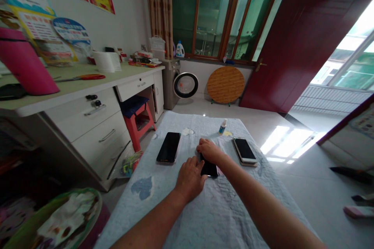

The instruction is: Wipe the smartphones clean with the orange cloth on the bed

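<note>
A black-screened smartphone (209,169) lies face up on the cloth-covered table, partly hidden under my hands. My left hand (190,179) grips its left side, with the fingers along the edge and the thumb near the bottom corner. Over the phone's upper end is my right hand (209,151), its fingers bunched and pressed down; whatever they may hold is hidden. To the left lies a larger dark phone (169,147). On the right, a white-framed phone (245,150) rests on top of another flat item. A small spray bottle (222,127) stands upright beyond my hands.
A light blue quilted cloth (233,202) covers the table. Left of it are a white desk (96,118), a red stool (138,120) and a full trash bin (97,206). Behind stand a washing machine with its round door (186,85) open and a round wooden tabletop (225,83).
</note>
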### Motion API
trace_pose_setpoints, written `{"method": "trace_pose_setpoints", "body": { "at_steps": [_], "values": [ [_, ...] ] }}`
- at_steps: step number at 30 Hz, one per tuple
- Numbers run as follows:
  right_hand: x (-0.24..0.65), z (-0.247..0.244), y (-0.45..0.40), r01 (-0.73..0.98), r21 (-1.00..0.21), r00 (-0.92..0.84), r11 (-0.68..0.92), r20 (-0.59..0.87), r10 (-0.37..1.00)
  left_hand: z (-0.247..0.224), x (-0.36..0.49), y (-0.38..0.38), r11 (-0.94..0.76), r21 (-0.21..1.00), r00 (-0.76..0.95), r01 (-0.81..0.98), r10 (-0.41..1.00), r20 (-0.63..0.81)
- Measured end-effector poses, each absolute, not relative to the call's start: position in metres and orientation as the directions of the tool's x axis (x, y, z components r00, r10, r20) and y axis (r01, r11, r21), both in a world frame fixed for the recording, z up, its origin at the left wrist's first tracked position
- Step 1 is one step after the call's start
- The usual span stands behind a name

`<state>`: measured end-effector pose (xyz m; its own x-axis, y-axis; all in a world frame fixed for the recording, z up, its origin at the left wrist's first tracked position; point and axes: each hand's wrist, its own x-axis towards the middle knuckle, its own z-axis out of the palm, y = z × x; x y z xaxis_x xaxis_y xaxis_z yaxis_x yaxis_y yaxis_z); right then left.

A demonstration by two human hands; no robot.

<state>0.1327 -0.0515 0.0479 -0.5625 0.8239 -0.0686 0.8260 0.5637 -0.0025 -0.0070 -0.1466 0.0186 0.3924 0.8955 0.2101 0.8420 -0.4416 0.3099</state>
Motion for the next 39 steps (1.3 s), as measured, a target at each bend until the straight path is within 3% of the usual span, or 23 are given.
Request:
{"method": "trace_pose_setpoints", "body": {
  "at_steps": [4, 13, 24, 31, 39],
  "values": [
    [0.134, 0.051, -0.060, 0.789, 0.020, -0.610, 0.614, -0.098, 0.786, 0.019, -0.006, -0.146, -0.443, 0.305, 0.393, 0.843, 0.895, 0.211],
    [0.130, 0.050, -0.025, 0.912, -0.017, -0.410, 0.410, -0.064, 0.910, 0.020, -0.006, -0.147, -0.437, 0.310, 0.399, 0.845, 0.899, 0.181],
    [0.129, 0.043, -0.059, 0.886, -0.092, -0.464, 0.455, -0.118, 0.878, 0.023, -0.010, -0.145, -0.443, 0.362, 0.388, 0.820, 0.896, 0.218],
    [0.125, 0.043, -0.089, 0.890, -0.141, -0.452, 0.434, -0.135, 0.882, 0.014, -0.011, -0.141, -0.351, 0.424, 0.231, 0.835, 0.923, 0.308],
    [0.120, 0.046, -0.122, 0.914, -0.133, -0.400, 0.382, -0.153, 0.904, 0.006, -0.010, -0.137, -0.477, 0.483, 0.329, 0.734, 0.873, 0.361]
  ]
}}
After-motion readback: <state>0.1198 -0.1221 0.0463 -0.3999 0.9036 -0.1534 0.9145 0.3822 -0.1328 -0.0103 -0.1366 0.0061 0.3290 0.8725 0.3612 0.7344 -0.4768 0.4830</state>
